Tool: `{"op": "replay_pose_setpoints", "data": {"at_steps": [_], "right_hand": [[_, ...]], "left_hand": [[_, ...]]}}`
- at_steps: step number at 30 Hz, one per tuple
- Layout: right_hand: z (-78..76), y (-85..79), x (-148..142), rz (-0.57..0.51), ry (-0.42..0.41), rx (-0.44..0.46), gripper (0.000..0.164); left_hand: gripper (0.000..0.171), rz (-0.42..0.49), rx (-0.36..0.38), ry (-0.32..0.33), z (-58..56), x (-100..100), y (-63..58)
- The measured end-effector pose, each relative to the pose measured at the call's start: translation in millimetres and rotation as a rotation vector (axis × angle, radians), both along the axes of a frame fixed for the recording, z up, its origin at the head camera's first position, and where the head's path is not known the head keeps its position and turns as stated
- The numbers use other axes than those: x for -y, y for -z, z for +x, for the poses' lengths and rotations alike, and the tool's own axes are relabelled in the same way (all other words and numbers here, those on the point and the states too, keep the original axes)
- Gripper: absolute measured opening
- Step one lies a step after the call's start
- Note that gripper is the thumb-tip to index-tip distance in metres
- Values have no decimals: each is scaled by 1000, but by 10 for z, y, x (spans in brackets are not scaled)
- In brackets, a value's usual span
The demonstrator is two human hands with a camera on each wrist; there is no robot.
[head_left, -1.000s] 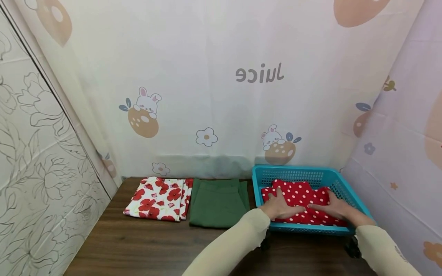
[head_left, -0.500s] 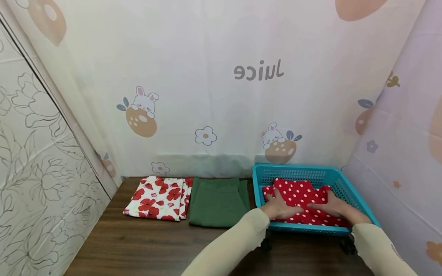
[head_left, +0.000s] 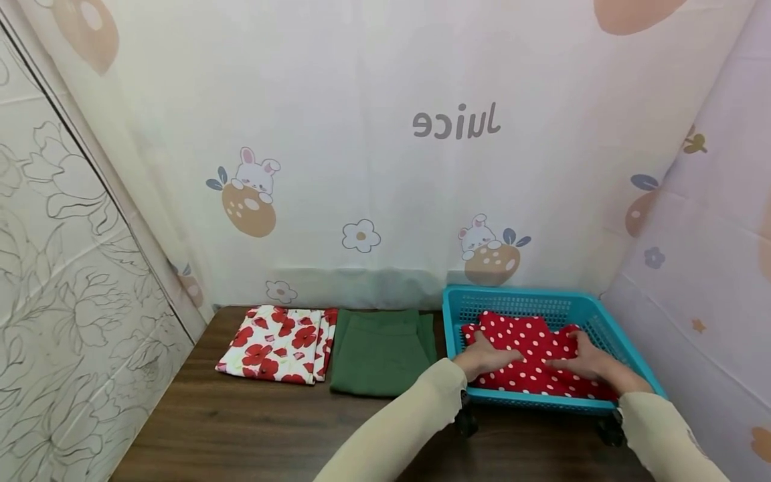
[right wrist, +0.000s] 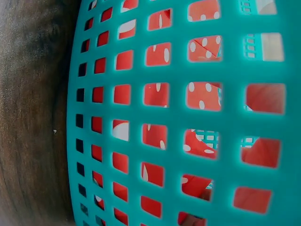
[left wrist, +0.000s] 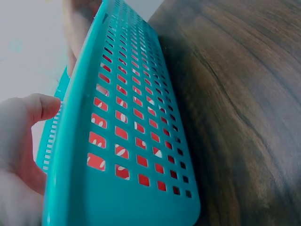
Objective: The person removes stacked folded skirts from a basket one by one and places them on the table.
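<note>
A red cloth with white dots (head_left: 524, 341) lies folded inside a turquoise plastic basket (head_left: 542, 402) on the right of the table. My left hand (head_left: 488, 358) rests at the cloth's left side, thumb stretched out over it. On the opposite side, my right hand (head_left: 590, 361) lies against the cloth with its thumb pointing inward. The other fingertips are partly hidden beside the cloth. In the left wrist view, the left thumb (left wrist: 44, 106) shows above the basket rim. Through the wall holes in the right wrist view, the dotted cloth (right wrist: 205, 96) is visible.
Left of the basket, a folded green cloth (head_left: 382, 355) lies beside a folded white cloth with red flowers (head_left: 271, 348) on the dark wooden table (head_left: 253, 428). A printed curtain (head_left: 361, 167) hangs behind, and another printed sheet (head_left: 711, 268) stands close to the basket's right side.
The two thumbs have moved slightly apart over the dotted cloth. The head view has shifted a little; the basket and folded cloths otherwise look the same.
</note>
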State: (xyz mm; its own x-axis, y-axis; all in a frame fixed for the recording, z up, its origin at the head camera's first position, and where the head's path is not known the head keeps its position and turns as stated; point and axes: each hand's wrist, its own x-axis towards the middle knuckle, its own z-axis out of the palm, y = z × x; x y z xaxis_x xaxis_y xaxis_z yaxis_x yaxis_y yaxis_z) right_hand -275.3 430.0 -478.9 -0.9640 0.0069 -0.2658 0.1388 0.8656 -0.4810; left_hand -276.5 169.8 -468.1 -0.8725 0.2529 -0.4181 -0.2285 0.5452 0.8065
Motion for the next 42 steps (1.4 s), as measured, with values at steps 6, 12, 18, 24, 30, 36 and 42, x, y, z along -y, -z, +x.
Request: {"op": "replay_pose_setpoints", "data": {"at_steps": [6,12,18,24,30,36,42], "right_hand": [[2,48,-6,15,-52,7,106],[-46,15,-33,29,-81,3,104],[-48,38,-131,-11,-66,42,88],[-28,52,-156,-37,-59,-4,61],[-34,20,-135,-32,-104,-87,50],[-100,16,-137,-7,-100,-142,55],[-176,18,-94,13,-83,-172,57]], "left_hand": [[93,2,-31,47,11,-19,54],[79,-38,-113,93,-16,-17,42],[74,-65,-144,106,-24,-32,41],[71,-50,-163,70,-13,-40,49],[57,-62,-148,103,-17,-26,37],[49,-35,-141,116,-41,-40,56],[47,8,-121,91,-76,-63,73]]}}
